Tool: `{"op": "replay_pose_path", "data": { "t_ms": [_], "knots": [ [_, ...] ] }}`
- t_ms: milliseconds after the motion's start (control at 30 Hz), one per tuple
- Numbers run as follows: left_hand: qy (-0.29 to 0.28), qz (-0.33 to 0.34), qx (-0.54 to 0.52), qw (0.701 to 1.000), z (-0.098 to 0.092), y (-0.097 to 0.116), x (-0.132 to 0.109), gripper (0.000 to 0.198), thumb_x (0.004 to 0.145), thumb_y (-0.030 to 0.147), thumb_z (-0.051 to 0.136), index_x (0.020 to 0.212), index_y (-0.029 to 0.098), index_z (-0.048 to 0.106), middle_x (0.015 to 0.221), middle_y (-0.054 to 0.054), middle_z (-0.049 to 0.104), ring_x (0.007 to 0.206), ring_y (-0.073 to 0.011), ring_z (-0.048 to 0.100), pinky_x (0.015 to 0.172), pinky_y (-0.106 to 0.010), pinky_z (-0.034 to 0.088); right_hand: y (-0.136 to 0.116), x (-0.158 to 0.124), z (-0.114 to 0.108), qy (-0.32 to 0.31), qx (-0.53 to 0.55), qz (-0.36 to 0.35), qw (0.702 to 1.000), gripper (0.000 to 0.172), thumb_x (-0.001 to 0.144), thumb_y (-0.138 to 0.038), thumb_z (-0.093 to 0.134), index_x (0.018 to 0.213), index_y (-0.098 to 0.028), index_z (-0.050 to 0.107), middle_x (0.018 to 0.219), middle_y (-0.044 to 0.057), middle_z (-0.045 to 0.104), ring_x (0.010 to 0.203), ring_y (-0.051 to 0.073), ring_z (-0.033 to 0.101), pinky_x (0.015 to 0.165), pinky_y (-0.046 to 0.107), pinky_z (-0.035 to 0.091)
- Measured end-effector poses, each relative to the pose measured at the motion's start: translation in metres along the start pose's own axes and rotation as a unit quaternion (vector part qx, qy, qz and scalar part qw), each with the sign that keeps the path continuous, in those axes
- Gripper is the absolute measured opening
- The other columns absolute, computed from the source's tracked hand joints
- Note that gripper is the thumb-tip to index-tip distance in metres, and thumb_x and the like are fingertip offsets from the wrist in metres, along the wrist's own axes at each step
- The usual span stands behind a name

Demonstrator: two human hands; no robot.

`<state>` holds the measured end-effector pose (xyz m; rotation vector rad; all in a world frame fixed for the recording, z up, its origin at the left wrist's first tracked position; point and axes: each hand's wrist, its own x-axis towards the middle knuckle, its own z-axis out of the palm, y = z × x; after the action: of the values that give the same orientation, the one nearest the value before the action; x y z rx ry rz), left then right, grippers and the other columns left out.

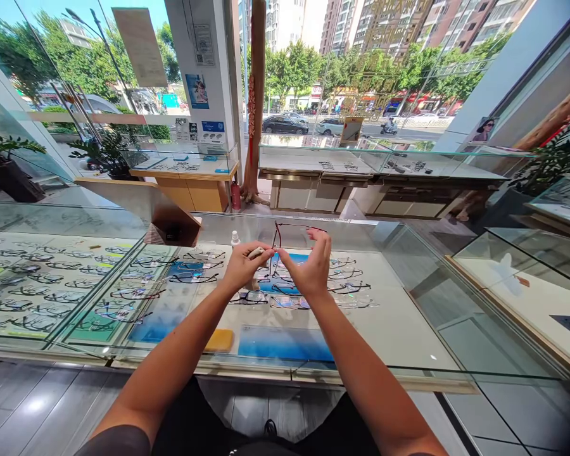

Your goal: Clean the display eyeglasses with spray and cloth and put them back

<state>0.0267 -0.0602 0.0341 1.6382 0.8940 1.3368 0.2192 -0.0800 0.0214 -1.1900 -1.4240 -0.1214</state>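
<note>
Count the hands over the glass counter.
2: left hand, holding the red glasses above the counter, and right hand, just right of it by the same glasses. None seem hidden.

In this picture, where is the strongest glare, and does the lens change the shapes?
Head view: the trees outside are brightly sunlit, and a white glare spot lies on the floor at lower left; head view: straight edges lean and the forearms look stretched, as through a wide lens; head view: the glasses are too thin for fine detail.
</note>
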Motion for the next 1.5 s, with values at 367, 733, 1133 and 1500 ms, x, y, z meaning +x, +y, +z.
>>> {"op": "replay_pose_path", "data": {
  "t_ms": [367,733,1133,1500],
  "knots": [
    [0.001,-0.020,-0.027,0.999,0.006,-0.005,-0.002,0.041,0.082,0.058,0.087,0.089,0.018,0.083,0.068,-0.002,0.069,0.063,-0.0147,0.060,0.060,-0.026,0.050,0.004,-0.003,0.005,0.003,-0.018,-0.007,1.000,0.068,0.089,-0.038,0.078,0.147,-0.024,0.045,0.142,0.019,0.057,0.136,0.039,0.058,0.112,0.064,0.052],
    [0.065,-0.030,-0.079,0.994,0.006,-0.006,0.001,0.046,0.080,0.062,0.088,0.088,0.018,0.081,0.087,-0.008,0.081,0.063,-0.0120,0.057,0.059,-0.025,0.046,0.003,-0.002,0.001,-0.042,-0.015,-0.054,0.998,0.063,0.082,-0.003,0.048,0.142,-0.023,0.054,0.144,0.015,0.063,0.140,0.033,0.055,0.119,0.059,0.044],
    [0.144,-0.006,-0.036,0.989,0.002,-0.003,0.002,0.045,0.084,0.063,0.083,0.094,0.019,0.080,0.092,-0.009,0.082,0.076,-0.0178,0.068,0.068,-0.029,0.051,0.013,-0.009,0.010,-0.142,-0.084,0.036,0.986,0.049,0.083,-0.015,0.055,0.131,-0.021,0.064,0.142,0.017,0.065,0.144,0.041,0.047,0.120,0.066,0.037],
    [0.031,0.006,-0.028,0.999,0.007,0.002,-0.006,0.029,0.091,0.048,0.081,0.091,0.020,0.080,0.141,-0.017,0.071,0.141,-0.0357,0.062,0.104,-0.044,0.056,-0.017,-0.012,0.004,-0.206,0.103,-0.068,0.971,0.030,0.104,-0.042,0.064,0.126,-0.023,0.072,0.126,0.013,0.079,0.119,0.032,0.069,0.104,0.052,0.054]
  ]
}}
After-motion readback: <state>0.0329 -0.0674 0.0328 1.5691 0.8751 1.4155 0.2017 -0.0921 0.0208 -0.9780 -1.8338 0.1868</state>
